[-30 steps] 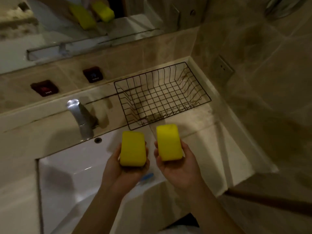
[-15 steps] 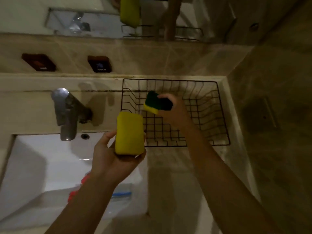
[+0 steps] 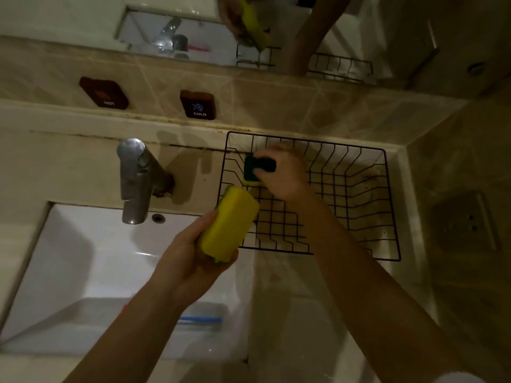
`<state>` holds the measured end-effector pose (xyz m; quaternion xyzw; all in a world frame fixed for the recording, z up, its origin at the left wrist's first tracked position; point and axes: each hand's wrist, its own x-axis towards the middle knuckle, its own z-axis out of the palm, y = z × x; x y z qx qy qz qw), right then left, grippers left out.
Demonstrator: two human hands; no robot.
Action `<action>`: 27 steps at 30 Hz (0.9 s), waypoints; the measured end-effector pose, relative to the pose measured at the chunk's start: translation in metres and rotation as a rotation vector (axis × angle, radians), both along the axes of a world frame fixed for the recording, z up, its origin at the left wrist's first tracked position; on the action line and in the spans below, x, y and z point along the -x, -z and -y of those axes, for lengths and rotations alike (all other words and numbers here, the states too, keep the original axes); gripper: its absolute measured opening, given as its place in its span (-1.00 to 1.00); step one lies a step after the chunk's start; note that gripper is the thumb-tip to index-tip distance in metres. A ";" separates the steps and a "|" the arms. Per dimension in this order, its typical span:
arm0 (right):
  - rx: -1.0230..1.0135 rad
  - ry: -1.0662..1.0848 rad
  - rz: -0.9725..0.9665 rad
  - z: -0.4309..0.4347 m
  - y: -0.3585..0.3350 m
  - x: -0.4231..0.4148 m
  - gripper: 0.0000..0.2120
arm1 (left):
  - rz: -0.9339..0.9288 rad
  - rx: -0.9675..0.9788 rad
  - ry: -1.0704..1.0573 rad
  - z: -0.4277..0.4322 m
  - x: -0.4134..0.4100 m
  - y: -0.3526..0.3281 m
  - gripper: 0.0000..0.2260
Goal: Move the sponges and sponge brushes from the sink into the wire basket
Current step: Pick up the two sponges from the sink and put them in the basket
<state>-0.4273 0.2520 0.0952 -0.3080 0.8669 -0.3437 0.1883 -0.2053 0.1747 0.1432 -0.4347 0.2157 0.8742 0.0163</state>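
A black wire basket (image 3: 387, 205) stands on the counter right of the sink. My right hand (image 3: 282, 175) is inside its left rear part, gripping a sponge (image 3: 252, 172) turned green side up, with a strip of yellow showing at its lower edge. My left hand (image 3: 190, 264) holds a second yellow sponge (image 3: 229, 225) over the basket's front-left corner, just above the white sink (image 3: 91, 266). In the sink, partly hidden by my left forearm, lie a blue handle (image 3: 200, 319) and a bit of red.
A chrome faucet (image 3: 137, 178) rises behind the sink, left of the basket. Two dark hot and cold plates (image 3: 197, 105) sit on the tiled backsplash. A mirror above reflects my arms. A tiled wall with a socket (image 3: 467, 225) closes the right side.
Both hands carried their sponges from over the sink toward the basket. My right hand turned its sponge green side up and lowered it into the basket; my left hand came up to the basket's corner.
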 end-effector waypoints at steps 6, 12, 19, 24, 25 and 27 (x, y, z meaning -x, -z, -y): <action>-0.247 -0.710 0.447 -0.006 -0.075 -0.025 -0.49 | -0.013 0.729 0.297 0.013 0.002 -0.001 -0.45; -0.249 -0.637 0.405 -0.015 -0.069 -0.030 -0.40 | -0.065 0.896 0.299 0.013 0.002 0.002 -0.36; -0.308 -0.735 0.272 -0.013 -0.078 -0.021 -0.57 | -0.119 0.914 0.230 0.003 0.016 0.009 -0.47; -0.347 -0.584 0.254 -0.016 -0.064 -0.001 -0.50 | 0.027 0.986 0.128 0.004 0.009 0.022 -0.34; -0.303 -0.460 0.199 -0.016 -0.057 0.005 -0.44 | 0.082 1.040 0.130 0.005 0.006 0.027 -0.37; -0.235 -0.253 0.059 -0.015 -0.040 0.014 -0.38 | 0.169 1.118 0.185 0.007 -0.002 0.038 -0.43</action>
